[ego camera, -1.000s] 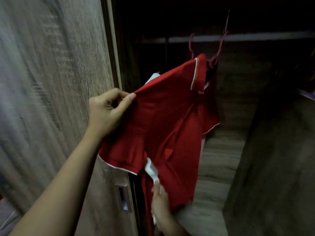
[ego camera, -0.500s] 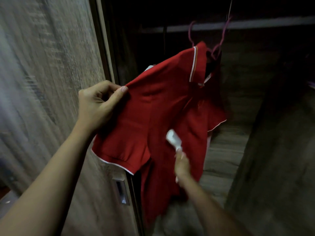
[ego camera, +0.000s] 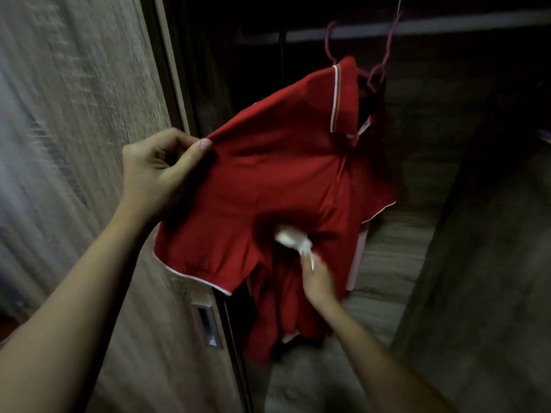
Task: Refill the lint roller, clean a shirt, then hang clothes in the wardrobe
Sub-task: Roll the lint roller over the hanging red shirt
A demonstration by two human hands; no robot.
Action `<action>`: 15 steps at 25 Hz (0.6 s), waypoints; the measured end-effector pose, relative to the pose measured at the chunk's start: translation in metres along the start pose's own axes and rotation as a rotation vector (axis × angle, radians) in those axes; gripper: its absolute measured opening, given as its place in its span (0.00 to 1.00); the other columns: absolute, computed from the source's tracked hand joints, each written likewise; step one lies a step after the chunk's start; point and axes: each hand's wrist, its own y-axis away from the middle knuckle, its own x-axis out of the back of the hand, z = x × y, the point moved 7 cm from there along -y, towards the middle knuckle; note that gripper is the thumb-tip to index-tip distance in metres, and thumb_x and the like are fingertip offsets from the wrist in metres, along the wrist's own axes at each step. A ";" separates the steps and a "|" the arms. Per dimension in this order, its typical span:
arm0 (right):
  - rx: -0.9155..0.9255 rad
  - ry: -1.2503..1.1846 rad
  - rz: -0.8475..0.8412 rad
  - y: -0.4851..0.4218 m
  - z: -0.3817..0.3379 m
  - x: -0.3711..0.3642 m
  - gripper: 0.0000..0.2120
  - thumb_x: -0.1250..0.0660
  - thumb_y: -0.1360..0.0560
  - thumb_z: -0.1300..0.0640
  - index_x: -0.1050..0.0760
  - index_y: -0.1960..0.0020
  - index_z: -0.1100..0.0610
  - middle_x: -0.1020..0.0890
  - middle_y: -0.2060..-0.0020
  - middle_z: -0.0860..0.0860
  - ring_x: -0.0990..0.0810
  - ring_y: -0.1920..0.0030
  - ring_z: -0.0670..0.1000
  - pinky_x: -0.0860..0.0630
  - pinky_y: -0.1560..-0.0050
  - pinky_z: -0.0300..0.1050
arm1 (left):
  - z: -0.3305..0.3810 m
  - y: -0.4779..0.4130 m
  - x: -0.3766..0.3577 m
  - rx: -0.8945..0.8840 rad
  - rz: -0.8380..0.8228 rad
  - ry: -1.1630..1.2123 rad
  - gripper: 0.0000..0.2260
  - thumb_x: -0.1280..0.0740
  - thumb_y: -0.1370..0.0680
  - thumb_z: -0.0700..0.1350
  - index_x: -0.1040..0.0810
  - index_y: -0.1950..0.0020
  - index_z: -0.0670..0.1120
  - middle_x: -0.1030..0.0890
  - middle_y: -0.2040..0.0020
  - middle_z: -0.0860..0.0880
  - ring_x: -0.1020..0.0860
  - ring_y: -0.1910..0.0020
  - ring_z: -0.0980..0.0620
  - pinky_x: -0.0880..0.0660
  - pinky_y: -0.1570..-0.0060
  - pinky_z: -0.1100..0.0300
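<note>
My left hand [ego camera: 161, 171] pinches the shirt [ego camera: 283, 174] at the shoulder, pulling it taut on its hanger [ego camera: 378, 73] in the wardrobe [ego camera: 423, 138], I guess so the lint roller [ego camera: 290, 238] gripped in my right hand [ego camera: 317, 278] rolls flat.

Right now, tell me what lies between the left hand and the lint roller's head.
Only fabric of the red shirt, pinched at the shoulder by the left hand and touched lower down by the lint roller; the head view shows it.

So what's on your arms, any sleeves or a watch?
Nothing shows. The left arm and right arm are bare to the frame's edge: no sleeves, watch, bracelet or gloves. Left fingers show no ring; the right ones are blurred.
</note>
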 end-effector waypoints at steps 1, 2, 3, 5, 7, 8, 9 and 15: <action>0.083 -0.015 0.028 -0.012 -0.036 0.016 0.16 0.46 0.19 0.52 0.25 0.49 0.62 0.18 0.57 0.61 0.22 0.58 0.58 0.35 0.61 0.46 | 0.000 0.000 -0.001 0.002 0.005 0.003 0.07 0.32 0.25 0.52 0.22 0.62 0.60 0.20 0.68 0.60 0.25 0.68 0.56 0.27 0.66 0.56; 0.145 -0.047 0.054 -0.019 -0.064 0.027 0.17 0.47 0.19 0.51 0.25 0.51 0.62 0.20 0.60 0.59 0.24 0.61 0.56 0.36 0.62 0.47 | 0.000 0.001 -0.001 0.000 0.015 -0.005 0.06 0.32 0.25 0.51 0.22 0.62 0.59 0.19 0.68 0.57 0.25 0.68 0.55 0.27 0.66 0.55; 0.178 -0.072 0.078 -0.023 -0.080 0.032 0.17 0.47 0.19 0.51 0.26 0.53 0.62 0.21 0.64 0.57 0.26 0.65 0.53 0.38 0.63 0.47 | 0.000 0.001 -0.001 -0.002 0.021 -0.016 0.06 0.32 0.24 0.50 0.23 0.61 0.58 0.19 0.67 0.52 0.24 0.67 0.53 0.27 0.66 0.54; 0.206 -0.097 0.102 -0.012 -0.083 0.023 0.15 0.46 0.19 0.52 0.26 0.54 0.59 0.24 0.69 0.52 0.28 0.68 0.51 0.39 0.66 0.46 | -0.001 0.001 -0.001 0.000 0.022 -0.020 0.05 0.32 0.24 0.49 0.23 0.60 0.56 0.19 0.65 0.40 0.24 0.67 0.48 0.26 0.67 0.51; 0.137 -0.040 0.015 0.011 -0.043 -0.016 0.13 0.45 0.20 0.52 0.25 0.52 0.57 0.21 0.68 0.54 0.23 0.66 0.56 0.36 0.65 0.44 | -0.001 0.001 0.000 0.001 0.017 -0.015 0.05 0.32 0.24 0.49 0.23 0.60 0.55 0.18 0.64 0.39 0.22 0.67 0.44 0.25 0.67 0.49; 0.063 0.006 -0.070 0.027 -0.011 -0.042 0.13 0.44 0.20 0.51 0.25 0.50 0.57 0.18 0.63 0.57 0.19 0.60 0.59 0.32 0.63 0.46 | -0.001 0.001 0.000 -0.001 0.011 -0.020 0.05 0.32 0.24 0.48 0.23 0.60 0.55 0.18 0.65 0.40 0.22 0.67 0.44 0.25 0.66 0.50; -0.028 0.072 -0.169 0.045 0.019 -0.064 0.16 0.45 0.20 0.48 0.24 0.47 0.57 0.16 0.56 0.60 0.18 0.54 0.60 0.28 0.59 0.48 | -0.001 0.001 -0.001 -0.006 0.002 -0.031 0.05 0.32 0.24 0.48 0.23 0.61 0.56 0.19 0.66 0.41 0.22 0.67 0.45 0.25 0.66 0.51; -0.178 0.338 -0.445 0.089 0.105 -0.089 0.44 0.61 0.32 0.24 0.25 0.40 0.54 0.18 0.45 0.56 0.21 0.43 0.57 0.28 0.46 0.46 | 0.002 0.001 -0.003 -0.044 -0.018 -0.025 0.05 0.32 0.24 0.50 0.23 0.60 0.58 0.19 0.68 0.58 0.23 0.69 0.53 0.27 0.66 0.57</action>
